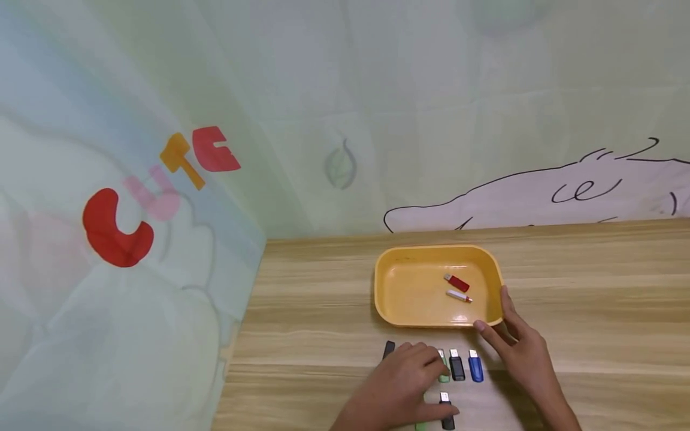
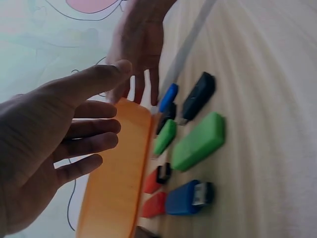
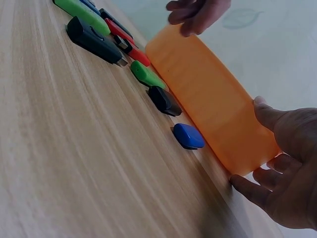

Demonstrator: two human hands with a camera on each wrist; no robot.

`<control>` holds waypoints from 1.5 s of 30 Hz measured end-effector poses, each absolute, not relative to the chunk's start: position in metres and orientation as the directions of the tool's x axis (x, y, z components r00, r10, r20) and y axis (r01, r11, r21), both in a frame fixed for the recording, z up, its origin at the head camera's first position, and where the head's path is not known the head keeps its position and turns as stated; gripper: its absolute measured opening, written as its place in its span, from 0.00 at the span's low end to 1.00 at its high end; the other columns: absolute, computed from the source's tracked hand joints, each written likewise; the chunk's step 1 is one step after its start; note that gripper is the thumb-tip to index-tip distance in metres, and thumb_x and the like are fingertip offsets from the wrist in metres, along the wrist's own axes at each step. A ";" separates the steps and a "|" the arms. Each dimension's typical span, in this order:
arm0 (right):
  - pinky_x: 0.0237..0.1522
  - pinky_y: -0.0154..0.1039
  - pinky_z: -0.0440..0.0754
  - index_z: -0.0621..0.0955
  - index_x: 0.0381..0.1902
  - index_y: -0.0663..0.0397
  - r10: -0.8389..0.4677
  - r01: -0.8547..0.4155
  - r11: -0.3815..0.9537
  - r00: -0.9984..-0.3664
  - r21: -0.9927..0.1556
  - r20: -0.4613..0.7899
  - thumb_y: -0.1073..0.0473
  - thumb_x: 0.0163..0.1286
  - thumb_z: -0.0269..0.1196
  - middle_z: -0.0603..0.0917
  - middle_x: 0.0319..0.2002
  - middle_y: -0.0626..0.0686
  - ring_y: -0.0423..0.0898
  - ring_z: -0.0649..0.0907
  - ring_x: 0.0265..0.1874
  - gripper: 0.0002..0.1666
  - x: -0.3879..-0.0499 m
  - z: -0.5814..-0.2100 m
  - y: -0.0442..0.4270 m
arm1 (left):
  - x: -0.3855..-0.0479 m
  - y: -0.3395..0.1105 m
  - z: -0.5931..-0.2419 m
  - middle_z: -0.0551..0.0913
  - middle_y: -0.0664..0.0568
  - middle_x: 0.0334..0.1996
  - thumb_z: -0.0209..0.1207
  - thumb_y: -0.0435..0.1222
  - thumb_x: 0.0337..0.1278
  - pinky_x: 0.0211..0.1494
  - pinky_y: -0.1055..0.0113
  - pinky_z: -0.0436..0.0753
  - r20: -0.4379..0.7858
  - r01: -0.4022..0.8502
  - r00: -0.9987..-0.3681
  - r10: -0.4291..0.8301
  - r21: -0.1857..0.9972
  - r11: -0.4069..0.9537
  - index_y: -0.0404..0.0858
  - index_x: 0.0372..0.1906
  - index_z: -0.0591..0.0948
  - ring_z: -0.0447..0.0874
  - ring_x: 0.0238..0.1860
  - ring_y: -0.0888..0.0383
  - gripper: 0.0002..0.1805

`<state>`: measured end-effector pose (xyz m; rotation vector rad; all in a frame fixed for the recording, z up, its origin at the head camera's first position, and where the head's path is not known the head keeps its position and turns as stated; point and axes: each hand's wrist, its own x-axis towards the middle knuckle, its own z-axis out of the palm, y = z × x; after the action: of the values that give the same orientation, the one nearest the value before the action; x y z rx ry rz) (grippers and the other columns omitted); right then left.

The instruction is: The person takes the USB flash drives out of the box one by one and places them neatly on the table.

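My left hand [image 1: 401, 383] hovers over USB flash drives on the table, its fingers loosely bent and holding nothing. With thumb and fingers my right hand [image 1: 525, 356] grips the right front corner of a yellow-orange plastic basin [image 1: 409, 293]. Inside lie a red flash drive [image 1: 459, 284] and a white one [image 1: 457, 296] with a red end. In front of the basin are a blue drive [image 1: 476, 368], a black drive [image 1: 457, 367] and a small green drive [image 3: 146, 74]. Nearer me lie another black drive [image 3: 93, 40] and a larger green drive [image 2: 199, 141].
More drives lie toward the left: a larger blue drive [image 2: 181, 198] and red ones, one being a red drive [image 2: 154, 204]. The wood-grain table [image 1: 307, 323] meets a printed cloth backdrop [image 1: 302, 149] behind the basin and at the left.
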<state>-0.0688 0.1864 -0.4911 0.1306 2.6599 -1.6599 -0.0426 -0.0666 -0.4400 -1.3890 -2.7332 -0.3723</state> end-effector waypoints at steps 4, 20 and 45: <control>0.53 0.17 0.72 0.52 0.85 0.44 0.076 0.080 0.451 -0.996 -0.889 -0.052 0.48 0.74 0.70 0.60 0.81 0.66 0.73 0.71 0.73 0.53 -0.069 -0.490 0.187 | -0.048 -0.066 -0.433 0.83 0.64 0.45 0.66 0.65 0.63 0.54 0.79 0.77 0.171 0.778 -0.625 0.762 0.223 0.588 0.48 0.46 0.88 0.79 0.45 0.69 0.26; 0.54 0.30 0.77 0.52 0.85 0.44 0.079 0.076 0.459 -0.996 -0.885 -0.045 0.49 0.74 0.70 0.60 0.81 0.65 0.73 0.71 0.72 0.53 -0.068 -0.491 0.186 | -0.068 -0.062 -0.417 0.86 0.63 0.43 0.67 0.66 0.62 0.52 0.79 0.79 0.236 0.732 -0.682 0.693 0.207 0.650 0.48 0.48 0.88 0.81 0.44 0.68 0.27; 0.56 0.44 0.78 0.52 0.85 0.44 0.088 0.105 0.469 -0.994 -0.877 -0.072 0.49 0.73 0.71 0.59 0.82 0.63 0.72 0.71 0.74 0.54 -0.071 -0.492 0.186 | -0.103 -0.051 -0.400 0.88 0.58 0.49 0.68 0.62 0.63 0.55 0.74 0.82 0.186 0.628 -0.778 0.600 0.227 0.744 0.46 0.51 0.89 0.85 0.48 0.63 0.27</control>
<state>-0.0708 0.1855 -0.4924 0.1762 2.6789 -1.6001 -0.1033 -0.0509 -0.4002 -1.0028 -2.8392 -0.4251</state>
